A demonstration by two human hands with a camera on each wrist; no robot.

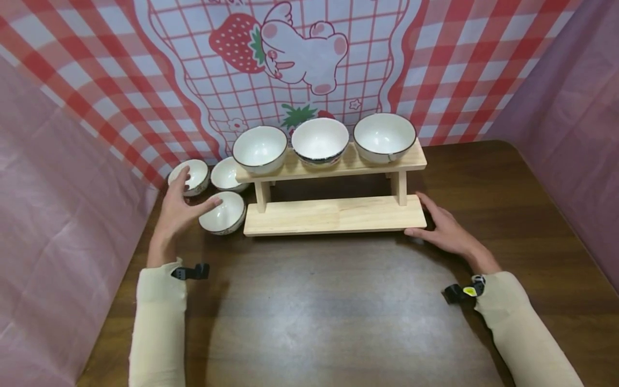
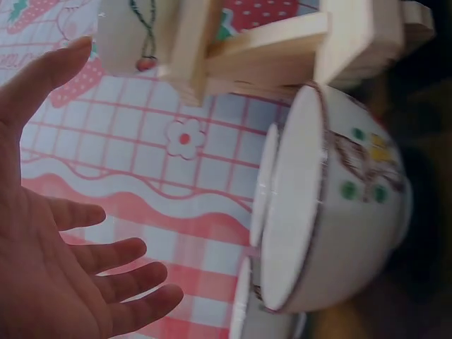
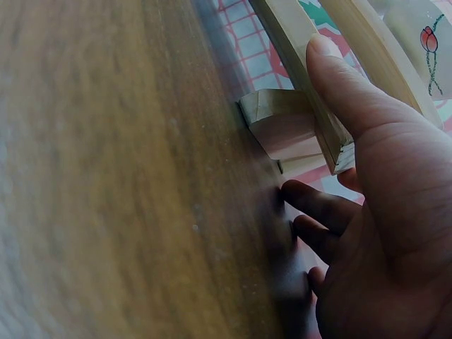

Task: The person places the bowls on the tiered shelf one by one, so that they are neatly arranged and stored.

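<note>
A two-tier wooden stand (image 1: 333, 215) stands on the table. On its upper board sit a left bowl (image 1: 260, 148), a middle bowl (image 1: 320, 140) and a right bowl (image 1: 384, 135), all white inside. My right hand (image 1: 447, 231) grips the right end of the lower board, thumb at its front edge and fingers round the end. Over on the left, my left hand (image 1: 175, 215) hovers with spread fingers above smaller bowls: a front bowl (image 1: 223, 215), a far-left bowl (image 1: 195, 176) and a back bowl (image 1: 227, 174). The left wrist view shows its palm (image 2: 49, 261) holding nothing.
Behind the stand hangs a red-and-white checked cloth (image 1: 450, 64) with a strawberry print. Pink cloth (image 1: 58, 215) lines the left side, and more lines the right. The brown wooden table (image 1: 309, 312) stretches in front of the stand.
</note>
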